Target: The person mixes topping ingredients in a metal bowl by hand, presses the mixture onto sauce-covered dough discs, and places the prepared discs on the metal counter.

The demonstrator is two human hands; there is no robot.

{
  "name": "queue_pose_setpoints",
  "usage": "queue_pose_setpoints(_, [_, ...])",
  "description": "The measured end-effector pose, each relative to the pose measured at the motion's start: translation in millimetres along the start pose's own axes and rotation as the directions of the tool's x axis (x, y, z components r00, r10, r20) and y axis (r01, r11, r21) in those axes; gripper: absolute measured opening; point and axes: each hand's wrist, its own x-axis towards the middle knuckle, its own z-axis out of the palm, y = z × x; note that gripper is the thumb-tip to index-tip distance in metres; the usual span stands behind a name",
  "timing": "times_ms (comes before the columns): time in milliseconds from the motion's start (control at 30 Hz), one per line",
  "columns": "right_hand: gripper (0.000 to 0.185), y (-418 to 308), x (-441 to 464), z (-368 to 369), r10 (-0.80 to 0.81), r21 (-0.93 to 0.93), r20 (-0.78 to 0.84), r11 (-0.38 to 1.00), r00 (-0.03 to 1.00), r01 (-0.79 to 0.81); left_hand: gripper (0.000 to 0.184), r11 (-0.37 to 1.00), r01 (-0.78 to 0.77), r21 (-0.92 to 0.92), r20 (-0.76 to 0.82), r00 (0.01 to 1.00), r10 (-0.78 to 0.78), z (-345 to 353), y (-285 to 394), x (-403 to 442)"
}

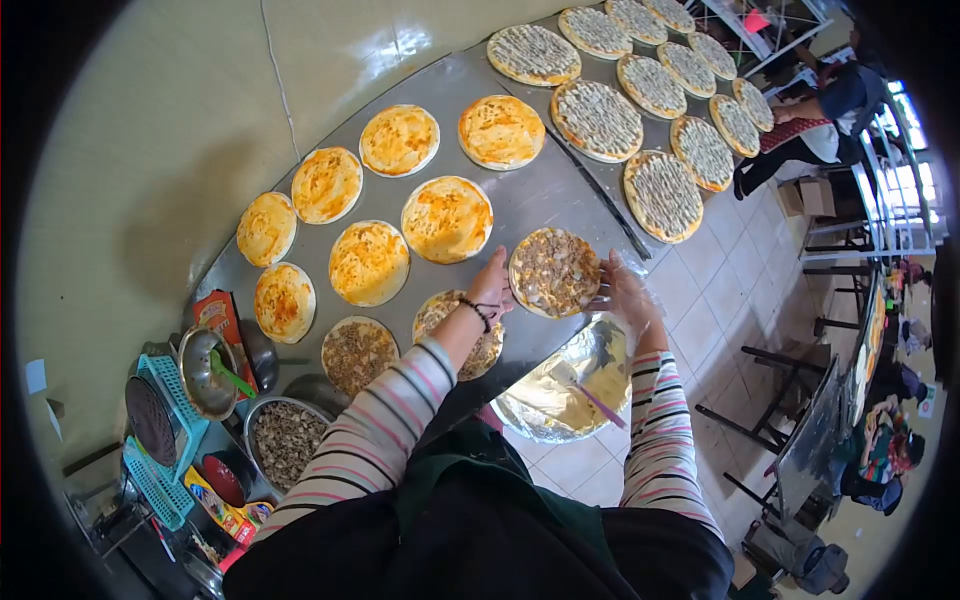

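Pizza held by opposite rims between left hand and right hand at tabletop's near edge, bowl below; uneven grip or tilt could, I judge, spill loose topping into bowl or onto floor.

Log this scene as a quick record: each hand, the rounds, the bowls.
Left hand: holding one edge of a topped round
Right hand: holding its opposite edge
Orange-smeared rounds: seven, on metal table
Pale-topped rounds: beyond the dark strip
Bowl at left: brown chopped topping
Large bowl: purple-handled utensil inside
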Motion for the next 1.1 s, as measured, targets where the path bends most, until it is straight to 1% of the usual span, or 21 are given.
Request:
queue_pose_setpoints(67, [0.057, -25.8, -5.0, 3.0, 0.012, -0.548, 0.009, 0.837, 1.0, -0.005, 0.094, 0.995, -0.037, -0.09, -0.106, 0.994, 0.027, -16.6, -2.5, -14.7])
queue_pose_setpoints(100, [0.057, -26.3, 8.1, -4.5, 0.018, -0.549, 0.027, 0.836, 0.999, -0.001, 0.093, 0.982, -0.087, -0.169, -0.198, 0.979, 0.052, -25.7, 1.0, -21.7])
queue_pose_setpoints(133, [0.052, -24.8, 24.6, -11.9, -0.321, -0.782, 0.151, 0.54, 0.935, 0.311, 0.093, 0.98, -0.098, -0.174, -0.215, 0.975, 0.059, -40.2, 5.2, -23.4])
queue_pose_setpoints(167, [0.048, -24.9, 39.8, -12.3, -0.558, -0.862, 0.368, 0.096, 0.744, 0.498, 0.09, 0.929, -0.171, -0.328, -0.344, 0.937, 0.051, -58.1, 6.7, -22.6])
queue_pose_setpoints(200, [0.042, -57.9, 28.1, 43.5, -0.413, -0.926, 0.115, 0.286, 0.903, 0.248, 0.088, 0.848, -0.263, -0.461, -0.464, 0.886, 0.022, -72.3, 5.8, -19.4])
queue_pose_setpoints(267, [0.039, -68.7, 47.9, 100.0, -0.428, -0.8, 0.313, 0.361, 0.848, 0.479, 0.087, 0.77, -0.316, -0.554, -0.504, 0.863, -0.008, -97.2, 3.4, 0.2])
queue_pose_setpoints(367, [0.039, -62.4, 107.9, 158.0, -0.505, -0.764, 0.443, 0.219, 0.741, 0.606, 0.086, 0.671, -0.408, -0.618, -0.58, 0.814, -0.039, -92.5, 17.8, 6.7])
queue_pose_setpoints(433, [0.035, -54.5, 149.5, 188.5, -0.41, -0.852, 0.523, -0.21, 0.748, 0.48, 0.085, 0.686, -0.406, -0.604, -0.574, 0.818, -0.021, -85.3, 22.4, 7.8])
queue_pose_setpoints(467, [0.035, -46.5, 164.6, 193.8, -0.383, -0.831, 0.555, -0.219, 0.738, 0.511, 0.083, 0.703, -0.392, -0.594, -0.541, 0.841, 0.012, -84.4, 22.2, 6.3])
queue_pose_setpoints(533, [0.033, -42.8, 194.8, 188.5, -0.127, -0.694, 0.649, -0.505, 0.75, 0.514, 0.081, 0.745, -0.341, -0.574, -0.469, 0.882, 0.043, -92.0, 17.7, 11.9])
queue_pose_setpoints(567, [0.035, -47.2, 192.2, 193.0, -0.131, -0.752, 0.599, -0.432, 0.79, 0.498, 0.081, 0.767, -0.305, -0.564, -0.435, 0.9, 0.039, -98.7, 12.0, 17.2])
queue_pose_setpoints(600, [0.04, -28.6, 225.3, 148.6, -0.23, -0.618, 0.784, -0.378, 0.577, 0.689, 0.079, 0.76, -0.339, -0.554, -0.406, 0.908, 0.109, -96.2, 10.2, 16.9])
queue_pose_setpoints(667, [0.043, -40.4, 185.6, 156.0, -0.292, -0.707, 0.705, -0.227, 0.646, 0.67, 0.074, 0.688, -0.508, -0.518, -0.398, 0.855, 0.332, -78.0, 17.5, 11.6])
queue_pose_setpoints(733, [0.046, -53.3, 127.4, 169.2, -0.352, -0.743, 0.629, -0.012, 0.693, 0.669, 0.07, 0.777, -0.518, -0.359, -0.337, 0.848, 0.41, -96.1, -3.0, 36.3])
queue_pose_setpoints(767, [0.047, -59.3, 95.5, 175.0, -0.373, -0.738, 0.594, 0.102, 0.713, 0.667, 0.067, 0.757, -0.554, -0.346, -0.413, 0.814, 0.408, -84.4, 4.9, 12.6])
queue_pose_setpoints(867, [0.053, -52.9, 9.4, 181.1, -0.319, -0.657, 0.547, 0.409, 0.774, 0.633, 0.058, 0.703, -0.439, -0.559, -0.33, 0.896, 0.297, -72.4, -9.0, -37.0])
queue_pose_setpoints(900, [0.055, -40.9, -11.4, 183.3, -0.221, -0.592, 0.55, 0.577, 0.805, 0.562, 0.051, 0.556, -0.363, -0.748, -0.16, 0.911, 0.38, -64.7, -11.2, -71.7])
queue_pose_setpoints(933, [0.062, -23.9, -18.6, 176.2, 0.024, -0.24, 0.483, 0.965, 0.875, 0.107, 0.045, 0.403, -0.222, -0.888, 0.004, 0.871, 0.491, -65.9, -19.1, -102.4])
queue_pose_setpoints(967, [0.07, -1.4, -21.2, 162.7, 0.047, -0.293, 0.563, 0.945, 0.825, 0.146, 0.041, 0.514, -0.191, -0.837, 0.154, 0.818, 0.554, -80.9, -39.8, -117.7])
queue_pose_setpoints(1033, [0.078, 41.4, -84.7, 209.2, 0.126, -0.384, 0.568, 0.915, 0.814, 0.127, 0.039, 0.48, -0.189, -0.857, 0.242, 0.675, 0.697, -111.1, -78.1, -160.7])
queue_pose_setpoints(1100, [0.075, 82.5, -119.3, 248.5, 0.19, -0.337, 0.627, 0.941, 0.756, 0.044, 0.042, 0.373, -0.234, -0.898, 0.115, 0.693, 0.711, -146.6, -123.3, -196.4])
